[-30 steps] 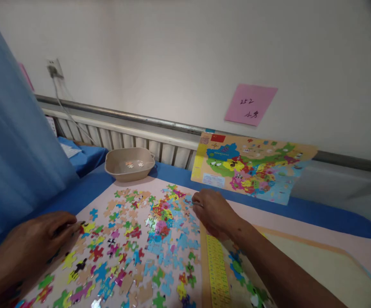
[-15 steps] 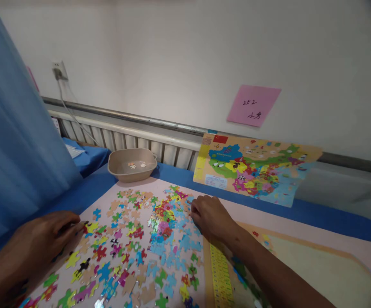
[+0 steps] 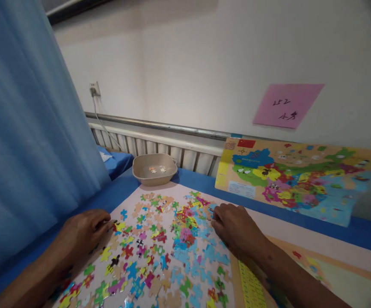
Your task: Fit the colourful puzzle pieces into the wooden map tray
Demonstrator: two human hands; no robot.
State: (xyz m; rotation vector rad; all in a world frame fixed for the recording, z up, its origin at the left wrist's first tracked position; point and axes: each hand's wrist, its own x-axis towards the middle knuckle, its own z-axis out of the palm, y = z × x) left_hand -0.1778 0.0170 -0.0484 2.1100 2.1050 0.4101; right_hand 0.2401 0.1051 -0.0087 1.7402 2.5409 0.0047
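**Sorting loose jigsaw pieces on the pink mat**

Resting on the table, both hands work among the scattered puzzle pieces (image 3: 159, 252), which cover the pink mat (image 3: 268, 220) from its left edge to its middle. The left hand (image 3: 82, 233) lies palm down at the mat's left edge, its fingertips (image 3: 108, 222) pressed together against a yellow piece (image 3: 119, 226); whether that grip actually pinches the piece, I cannot tell. The right hand (image 3: 236, 229) sits near the middle of the mat, fingers curled and narrow, touching the joined cluster (image 3: 188, 222) of coloured pieces; nothing shows as lifted.

The pieces look thin, flat and very light, likely stiff card that bends if forced. They probably slide easily on the smooth mat, so a pinch at a piece's edges, or a fingertip pressed flat on top, seems the surest hold.

A beige bowl (image 3: 155, 176) stands by the table's far edge, with a few pieces inside. A finished map picture (image 3: 301, 179) leans against the wall at the far right, under a pink note (image 3: 288, 105).
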